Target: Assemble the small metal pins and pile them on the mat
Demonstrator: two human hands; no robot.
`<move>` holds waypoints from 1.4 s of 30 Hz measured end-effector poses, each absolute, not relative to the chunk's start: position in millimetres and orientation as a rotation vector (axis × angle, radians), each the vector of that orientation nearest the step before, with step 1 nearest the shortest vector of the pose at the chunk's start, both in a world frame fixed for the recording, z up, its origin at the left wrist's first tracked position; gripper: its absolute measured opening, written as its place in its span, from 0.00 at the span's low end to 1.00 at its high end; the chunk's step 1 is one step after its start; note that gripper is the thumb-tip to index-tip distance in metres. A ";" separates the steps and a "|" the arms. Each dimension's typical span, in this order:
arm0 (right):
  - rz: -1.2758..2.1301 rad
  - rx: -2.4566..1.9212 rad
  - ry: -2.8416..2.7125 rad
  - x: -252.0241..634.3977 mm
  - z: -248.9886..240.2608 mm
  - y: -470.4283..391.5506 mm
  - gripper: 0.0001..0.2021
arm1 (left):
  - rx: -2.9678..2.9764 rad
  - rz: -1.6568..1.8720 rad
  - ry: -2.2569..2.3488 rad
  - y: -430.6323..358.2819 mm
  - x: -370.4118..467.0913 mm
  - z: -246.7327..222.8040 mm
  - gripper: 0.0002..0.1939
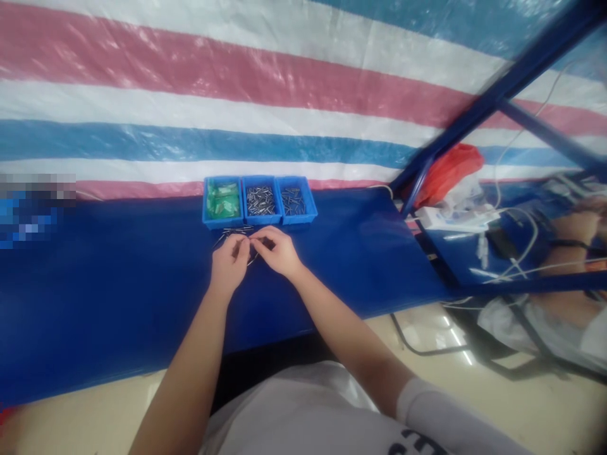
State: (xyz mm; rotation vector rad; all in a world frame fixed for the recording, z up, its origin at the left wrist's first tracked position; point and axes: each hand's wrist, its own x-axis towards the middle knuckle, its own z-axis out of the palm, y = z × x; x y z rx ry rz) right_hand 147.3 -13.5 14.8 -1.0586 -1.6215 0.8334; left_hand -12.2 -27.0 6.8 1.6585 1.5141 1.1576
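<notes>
My left hand [231, 259] and my right hand [277, 251] meet fingertip to fingertip over the blue table [123, 284]. Both are pinched closed; what lies between the fingertips is too small to make out. Thin metal pins [234, 231] lie loose on the table just beyond and under my hands. Behind them stand three blue bins side by side. The left bin [222, 222] holds green plastic packets [224, 201], the middle bin [261, 220] many metal pins, and the right bin [298, 218] a thinner layer of pins.
A striped sheet [237, 76] hangs behind the table. At the right are a blue metal frame [455, 123], a red bag [448, 174], a white power strip [455, 219] with cables, and another person's arm [569, 243]. A blurred blue object is at the far left.
</notes>
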 end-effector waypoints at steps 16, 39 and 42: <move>1.129 -1.067 -1.334 145.3 10.0 -8.1 0.14 | 1.744 1.120 1.556 -26.7 -10.6 9.0 0.15; 1.218 -1.087 -1.222 146.4 7.0 -5.2 0.16 | 1.687 1.145 1.557 -27.4 -9.4 11.3 0.14; 1.227 -1.086 -1.231 146.2 6.8 -5.3 0.16 | 1.659 1.147 1.571 -27.6 -9.4 12.6 0.14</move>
